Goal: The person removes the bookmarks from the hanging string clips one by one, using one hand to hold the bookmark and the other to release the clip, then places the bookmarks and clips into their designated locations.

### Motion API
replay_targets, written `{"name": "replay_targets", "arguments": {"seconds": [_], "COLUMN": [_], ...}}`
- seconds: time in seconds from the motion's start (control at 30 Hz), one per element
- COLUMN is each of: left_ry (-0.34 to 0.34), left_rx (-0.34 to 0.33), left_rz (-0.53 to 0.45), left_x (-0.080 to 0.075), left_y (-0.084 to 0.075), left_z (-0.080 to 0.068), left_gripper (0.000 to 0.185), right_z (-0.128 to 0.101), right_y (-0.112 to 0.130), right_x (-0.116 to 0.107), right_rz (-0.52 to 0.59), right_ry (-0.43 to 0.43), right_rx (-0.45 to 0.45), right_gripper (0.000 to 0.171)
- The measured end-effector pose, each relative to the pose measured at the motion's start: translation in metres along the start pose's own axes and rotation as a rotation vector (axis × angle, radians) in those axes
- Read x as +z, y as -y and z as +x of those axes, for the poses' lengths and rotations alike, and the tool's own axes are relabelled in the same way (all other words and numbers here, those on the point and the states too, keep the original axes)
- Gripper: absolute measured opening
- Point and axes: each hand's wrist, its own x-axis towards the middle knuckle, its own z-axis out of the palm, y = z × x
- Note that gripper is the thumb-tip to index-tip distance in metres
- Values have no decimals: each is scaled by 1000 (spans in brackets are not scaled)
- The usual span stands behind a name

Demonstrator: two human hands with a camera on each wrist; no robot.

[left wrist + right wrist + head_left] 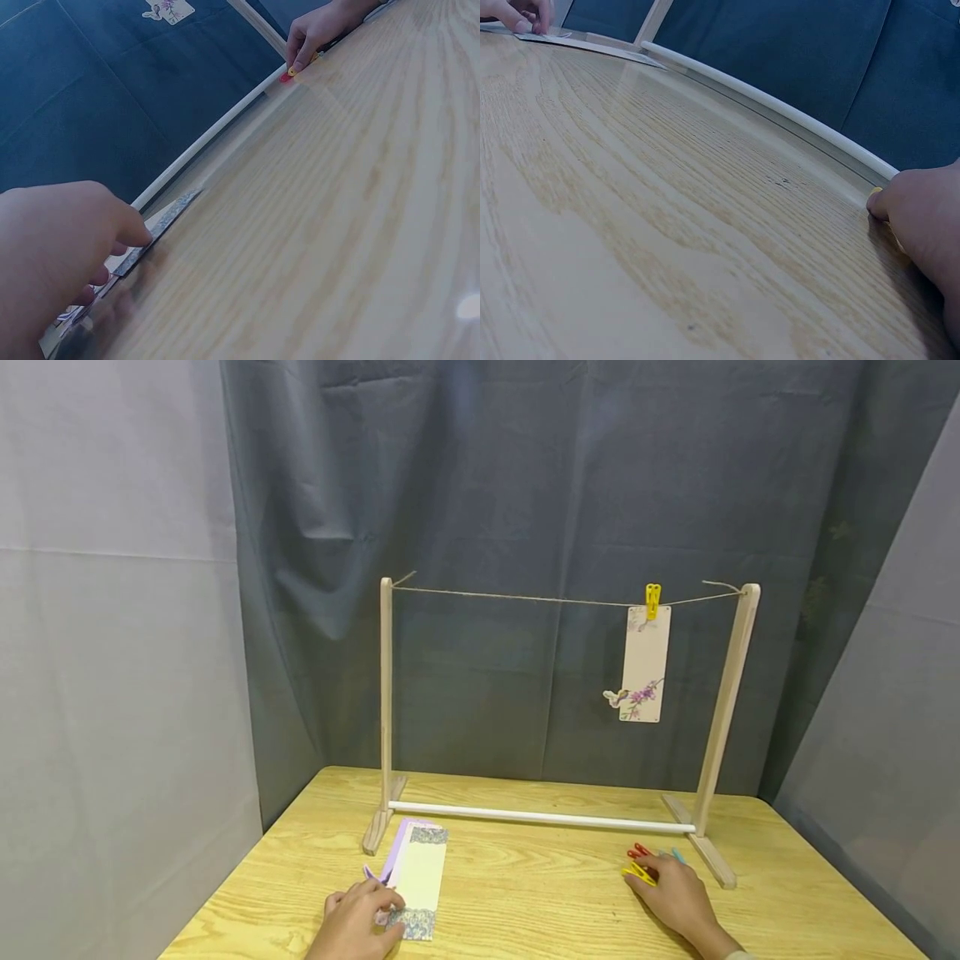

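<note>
In the head view, my left hand (354, 923) rests at the lower left of a pale card (420, 872) with blue patterned ends, its fingertips touching the card. A lilac card (397, 852) shows from beneath it. At the right, my right hand (677, 893) pinches a yellow clothespin (642, 874) between thumb and fingers. Red clothespins (639, 851) and a blue clothespin (678, 855) lie just beyond that hand, partly hidden. In the right wrist view, only a bit of the yellow clothespin (875, 190) shows past the right thumb.
Behind the hands stands a wooden rack with a left post (386, 693), a right post (726, 710) and a white bottom bar (540, 817). On its string (510, 597), a yellow clothespin (653, 602) holds a flowered card (645, 664). A dark curtain (480, 485) hangs behind the table.
</note>
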Motion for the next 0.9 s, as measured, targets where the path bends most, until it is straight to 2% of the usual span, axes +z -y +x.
{"name": "replay_targets", "arguments": {"seconds": [0.27,0.53,0.67,0.9], "left_ry": [5,10,-34,-113], "left_rx": [0,-17,-26,-62], "left_rz": [1,-12,-53,-110], "left_x": [3,4,4,-2], "left_y": [-2,-4,-7,-10], "left_z": [-1,-2,-4,-2], "left_gripper": [19,20,21,18], "right_z": [-5,-9,-11,-5], "right_y": [-3,-2,-2,4], "right_x": [-1,-2,-2,-5], "right_rz": [8,47,75,127], "right_ry": [11,-35,-90,-137], "right_rx": [17,26,22,55], "right_gripper": [42,43,42,38]}}
